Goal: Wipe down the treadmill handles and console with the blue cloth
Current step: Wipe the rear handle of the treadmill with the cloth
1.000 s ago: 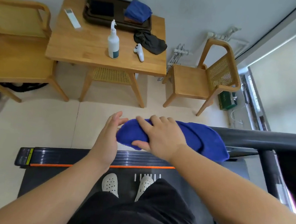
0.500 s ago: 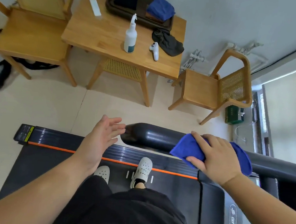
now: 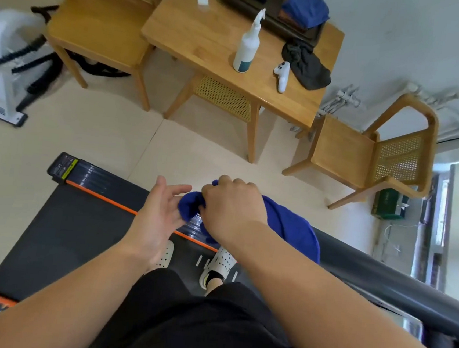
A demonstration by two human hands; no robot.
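Observation:
A blue cloth (image 3: 290, 224) is wrapped over the near end of the treadmill's black handlebar (image 3: 386, 276), hiding the bar's tip. My right hand (image 3: 230, 207) is closed over the cloth from above, gripping it on the bar's end. Just left of it, my left hand (image 3: 159, 217) is held with fingers spread, its fingertips at the cloth's left edge without gripping it. The bar runs down to the right. Below it lies the treadmill belt (image 3: 77, 232) with its orange stripe. No console is in sight.
I stand on the belt in white shoes (image 3: 222, 263). A wooden table (image 3: 208, 37) ahead carries a spray bottle (image 3: 247, 46), a white controller (image 3: 282, 75), a dark cloth (image 3: 306, 66) and a tray (image 3: 292, 28) with another blue cloth. Wooden chairs (image 3: 370, 159) flank it.
My right hand slid the blue cloth back left along the bar to its end, covering the tip. My left hand stayed by the end, now touching the cloth's edge.

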